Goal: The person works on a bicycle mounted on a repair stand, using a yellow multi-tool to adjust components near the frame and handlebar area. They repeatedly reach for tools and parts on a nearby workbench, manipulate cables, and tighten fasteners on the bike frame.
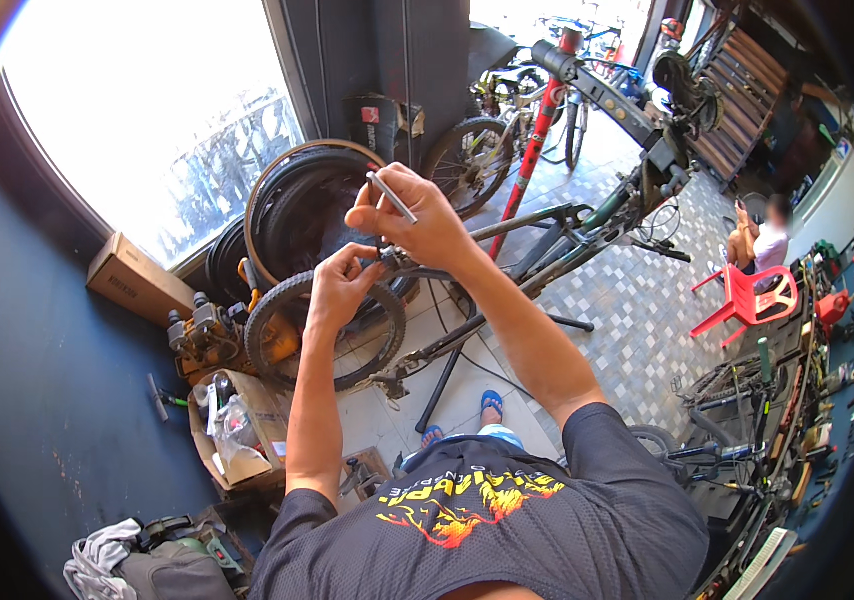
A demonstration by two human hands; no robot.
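Observation:
My right hand is closed on a slim silver tool, held at a slant at chest height over a bicycle frame. Just below it, my left hand has its fingertips pinched at a small dark metal part on the frame; what exactly they grip is partly hidden by the fingers. The dark bicycle frame is held up on a red repair stand, with cables hanging from it. A wheel with a knobby tyre stands behind my left forearm.
Stacked tyres, a yellow compressor and cardboard boxes line the left. More bicycles stand behind. At right are a seated person, a red plastic chair and a crowded tool bench. Stand legs cross the tiled floor.

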